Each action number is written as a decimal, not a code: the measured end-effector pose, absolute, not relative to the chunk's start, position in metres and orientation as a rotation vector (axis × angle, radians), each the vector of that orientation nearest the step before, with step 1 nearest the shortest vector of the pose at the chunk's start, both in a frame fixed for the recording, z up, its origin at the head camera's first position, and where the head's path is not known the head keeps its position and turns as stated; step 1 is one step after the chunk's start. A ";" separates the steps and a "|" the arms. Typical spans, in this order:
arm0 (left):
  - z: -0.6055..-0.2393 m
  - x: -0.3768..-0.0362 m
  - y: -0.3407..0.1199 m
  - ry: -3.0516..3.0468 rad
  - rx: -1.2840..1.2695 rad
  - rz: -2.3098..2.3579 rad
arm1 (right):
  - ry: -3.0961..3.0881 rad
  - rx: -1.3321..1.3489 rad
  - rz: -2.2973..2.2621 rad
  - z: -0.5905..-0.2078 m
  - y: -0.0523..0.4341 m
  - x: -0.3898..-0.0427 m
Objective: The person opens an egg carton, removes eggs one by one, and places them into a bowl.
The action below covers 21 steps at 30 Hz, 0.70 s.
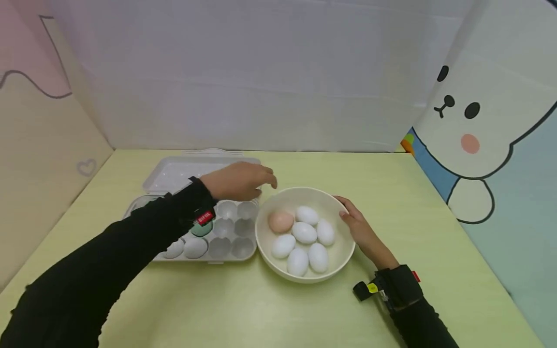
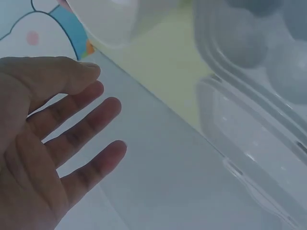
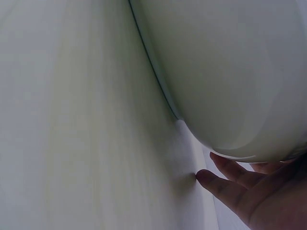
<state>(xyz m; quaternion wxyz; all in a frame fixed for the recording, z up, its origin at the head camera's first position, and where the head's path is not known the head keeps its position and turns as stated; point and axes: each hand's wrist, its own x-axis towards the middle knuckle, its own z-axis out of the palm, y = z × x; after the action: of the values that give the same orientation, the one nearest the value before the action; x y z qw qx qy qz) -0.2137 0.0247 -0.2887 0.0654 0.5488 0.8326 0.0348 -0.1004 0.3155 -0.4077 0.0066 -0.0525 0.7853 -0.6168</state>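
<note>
A cream bowl (image 1: 266,263) stands on the table with several white eggs (image 1: 304,232) and one brown egg (image 1: 281,222) inside. My right hand (image 1: 359,227) grips its right rim, thumb over the edge; in the right wrist view the fingers (image 3: 223,187) lie along the outer wall. Left of the bowl lies an egg carton (image 1: 223,227), its clear lid (image 1: 167,174) folded back. My left hand (image 1: 241,181) hangs above the carton near the bowl's rim, holding nothing, and the left wrist view shows its fingers (image 2: 88,127) spread. A green egg (image 1: 201,229) and white eggs (image 1: 196,247) sit in the carton, partly hidden by my left sleeve.
The pale yellow table (image 1: 278,314) ends at a white back wall (image 1: 261,77). A cream side wall (image 1: 39,159) rises at the left, and a panel with a cartoon animal (image 1: 491,125) borders the right. Several carton cups beside the bowl hold no egg.
</note>
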 end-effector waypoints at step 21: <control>-0.340 -0.216 -0.050 2.382 1.267 0.114 | 2.448 -0.179 -1.977 -0.405 0.336 -0.089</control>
<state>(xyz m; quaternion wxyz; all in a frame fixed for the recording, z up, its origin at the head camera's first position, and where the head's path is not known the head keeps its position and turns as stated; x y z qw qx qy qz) -0.2162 -0.0505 -0.3402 0.2188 0.4577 0.8608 0.0413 -0.0890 0.3360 -0.4049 -0.0049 -0.0569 0.7767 -0.6273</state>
